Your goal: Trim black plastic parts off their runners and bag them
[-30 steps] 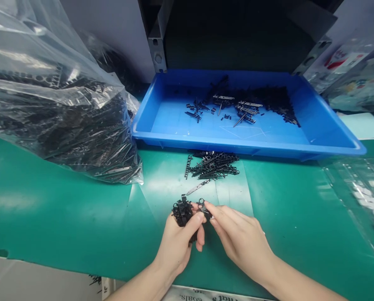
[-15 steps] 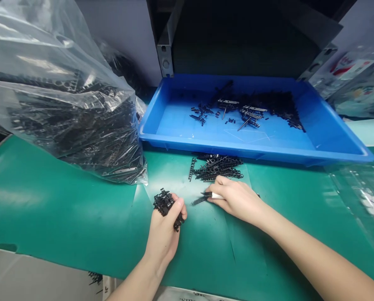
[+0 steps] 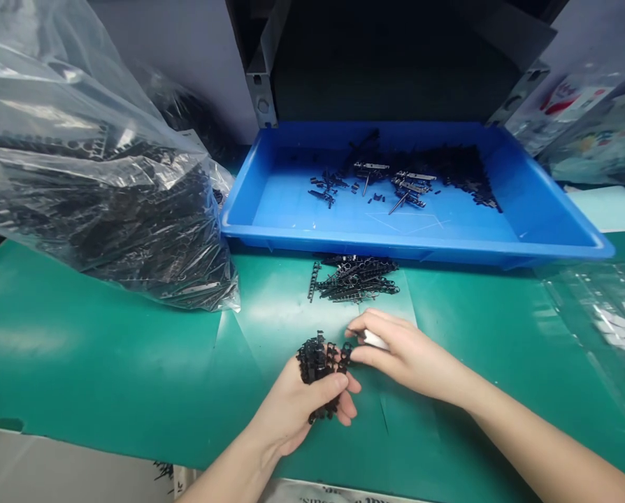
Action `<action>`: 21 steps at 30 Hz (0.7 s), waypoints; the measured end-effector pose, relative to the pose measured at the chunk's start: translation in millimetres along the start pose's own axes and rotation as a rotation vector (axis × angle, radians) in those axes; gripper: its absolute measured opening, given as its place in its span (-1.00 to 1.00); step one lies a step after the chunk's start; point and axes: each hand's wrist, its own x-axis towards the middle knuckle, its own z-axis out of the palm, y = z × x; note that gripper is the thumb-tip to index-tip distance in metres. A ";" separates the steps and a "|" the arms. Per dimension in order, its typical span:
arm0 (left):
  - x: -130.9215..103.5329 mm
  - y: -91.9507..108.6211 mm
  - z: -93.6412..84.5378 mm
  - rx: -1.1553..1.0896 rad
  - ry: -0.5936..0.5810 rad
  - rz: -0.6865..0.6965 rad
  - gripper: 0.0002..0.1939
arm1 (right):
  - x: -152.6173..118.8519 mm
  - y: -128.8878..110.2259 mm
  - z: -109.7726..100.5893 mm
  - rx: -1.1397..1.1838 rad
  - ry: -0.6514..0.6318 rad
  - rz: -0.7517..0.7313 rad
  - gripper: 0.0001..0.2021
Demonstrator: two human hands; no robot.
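Note:
A thick bundle of black plastic strips point(image 3: 312, 363) with small rings along them is clasped in my left hand point(image 3: 305, 395), its thumb pressed across them. My right hand point(image 3: 401, 353) is close on the right, its thumb and index finger at the end of one black strip point(image 3: 345, 353) that sticks out from the bundle. A small white object point(image 3: 375, 340) with a dark end is tucked in my right fingers; its kind cannot be made out. Beyond both hands, a loose pile of similar black strips point(image 3: 357, 279) lies on the green mat point(image 3: 270, 342).
Behind the pile stands a blue tray point(image 3: 417, 244) holding black parts and several pieces with metal. A large clear bag point(image 3: 134, 216) of black strips takes up the left side. At the right lie a clear plastic tray point(image 3: 579, 300) with white pieces and a pale green sheet point(image 3: 609, 207).
My left hand has moved right with its bundle, and the two hands have come together. The black strip in my right fingers is now at the bundle. The view has shifted slightly.

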 end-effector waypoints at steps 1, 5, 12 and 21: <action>-0.3 -0.2 -0.6 0.005 0.011 0.016 -0.76 | -4.0 1.1 2.7 -0.001 0.047 0.035 -0.89; -0.6 -2.0 -0.4 0.038 0.043 0.079 -0.76 | -23.8 -1.1 14.1 -0.042 0.063 0.034 -0.74; -1.1 -2.3 2.4 0.037 0.050 0.077 -0.72 | -32.4 -14.4 25.3 -0.200 0.148 -0.092 -0.68; -4.4 -0.1 6.1 0.062 0.088 0.091 -0.70 | -32.5 -17.5 29.2 -0.267 0.189 -0.068 -0.65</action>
